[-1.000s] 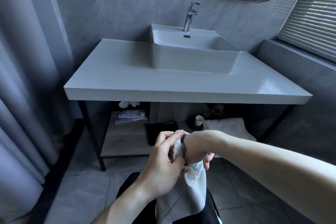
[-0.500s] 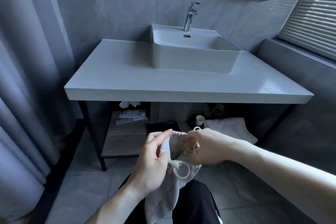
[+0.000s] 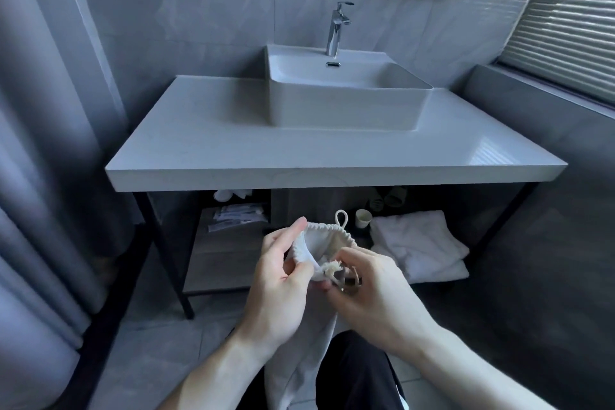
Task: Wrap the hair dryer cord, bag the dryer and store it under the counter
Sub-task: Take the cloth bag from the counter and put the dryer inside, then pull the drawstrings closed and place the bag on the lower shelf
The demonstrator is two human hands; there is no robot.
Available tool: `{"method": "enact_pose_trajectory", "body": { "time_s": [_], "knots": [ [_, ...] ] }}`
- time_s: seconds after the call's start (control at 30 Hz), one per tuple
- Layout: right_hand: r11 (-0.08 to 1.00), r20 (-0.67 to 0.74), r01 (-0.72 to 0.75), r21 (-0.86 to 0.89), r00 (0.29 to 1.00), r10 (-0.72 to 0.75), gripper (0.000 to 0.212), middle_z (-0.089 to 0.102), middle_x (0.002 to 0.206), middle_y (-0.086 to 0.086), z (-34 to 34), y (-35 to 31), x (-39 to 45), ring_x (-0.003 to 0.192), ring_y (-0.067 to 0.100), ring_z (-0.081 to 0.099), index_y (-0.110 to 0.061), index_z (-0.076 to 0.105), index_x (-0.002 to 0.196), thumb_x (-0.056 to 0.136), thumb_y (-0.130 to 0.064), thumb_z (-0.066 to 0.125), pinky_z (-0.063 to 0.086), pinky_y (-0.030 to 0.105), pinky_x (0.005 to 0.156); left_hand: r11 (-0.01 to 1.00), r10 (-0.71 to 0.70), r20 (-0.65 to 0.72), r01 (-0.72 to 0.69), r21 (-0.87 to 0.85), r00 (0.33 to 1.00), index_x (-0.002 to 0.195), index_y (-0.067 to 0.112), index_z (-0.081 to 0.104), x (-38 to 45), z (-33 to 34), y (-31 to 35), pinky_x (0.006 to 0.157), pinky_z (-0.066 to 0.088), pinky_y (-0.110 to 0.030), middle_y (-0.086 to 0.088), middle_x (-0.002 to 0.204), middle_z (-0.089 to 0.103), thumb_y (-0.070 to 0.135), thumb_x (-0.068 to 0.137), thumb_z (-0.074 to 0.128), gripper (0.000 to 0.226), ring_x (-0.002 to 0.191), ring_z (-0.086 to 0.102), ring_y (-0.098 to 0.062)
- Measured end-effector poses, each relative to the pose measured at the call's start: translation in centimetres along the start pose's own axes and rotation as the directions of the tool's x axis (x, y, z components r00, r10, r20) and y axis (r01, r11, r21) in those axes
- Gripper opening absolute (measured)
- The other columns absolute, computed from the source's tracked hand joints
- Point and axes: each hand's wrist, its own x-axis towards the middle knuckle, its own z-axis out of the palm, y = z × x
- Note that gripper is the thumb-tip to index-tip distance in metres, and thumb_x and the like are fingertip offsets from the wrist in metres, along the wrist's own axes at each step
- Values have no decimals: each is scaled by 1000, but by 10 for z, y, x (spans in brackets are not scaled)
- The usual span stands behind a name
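Left hand (image 3: 283,276) pinches bag (image 3: 319,243) rim, right hand (image 3: 362,280) grips drawstring (image 3: 332,266); shelf (image 3: 219,260) lies far-left, below counter (image 3: 332,173).

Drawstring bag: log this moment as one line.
bag: mouth gathered, part open | left hand: pinching rim | right hand: pulling drawstring ends | shelf: bag not yet stored

Bathroom: basin (image 3: 342,103), tap (image 3: 336,28), vanity counter (image 3: 199,150)

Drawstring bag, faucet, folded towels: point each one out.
drawstring bag (image 3: 321,241): head view, on the pale inner cloth just under its gathered rim.
faucet (image 3: 333,33): head view, on its upright chrome body.
folded towels (image 3: 416,245): head view, on the top towel's upper face.
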Motion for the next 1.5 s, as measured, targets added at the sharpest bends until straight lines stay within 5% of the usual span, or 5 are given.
{"method": "enact_pose_trajectory", "body": {
  "time_s": [0.27,0.63,0.9,1.23,1.5],
  "knots": [
    [875,-101,-62,479,987,125,37,26,63,-9,-5,-7,13,65,14,24,-12,29,70,83,6,58,21,34,54,993,-1,155,-18,117,988,126,32,77,6,-54,17,59,54,-26,-4,117,63,1,100,63,42,80,62,-15],
    [845,-86,-6,534,994,61,22,25,68,5,-26,-10,11,68,20,24,-11,29,68,76,-1,48,27,38,66,823,-104,360,-123,555,927,107,31,70,39,-86,5,104,48,-25,26,134,54,11,88,75,28,125,59,1],
    [785,-86,-102,612,977,193,18,57,89,37,-40,14,-8,76,21,47,7,51,76,87,20,54,34,40,69,921,-117,446,-71,384,887,85,19,59,31,-81,17,66,38,-20,16,72,56,18,95,75,19,66,46,-3],
    [767,-94,-152,623,959,266,26,84,98,4,-26,34,-18,87,10,71,2,48,81,95,10,69,55,23,77,869,4,242,-123,479,970,87,16,58,6,-82,14,65,39,-28,6,72,54,33,96,75,25,66,44,-8],
    [919,-175,-152,363,958,227,31,51,56,-15,-30,44,-9,55,3,42,-15,59,76,90,-28,83,38,24,55,875,-27,204,-76,478,979,83,17,59,22,-81,8,64,34,-31,13,66,44,48,98,67,36,62,38,-7]
  ]
}}
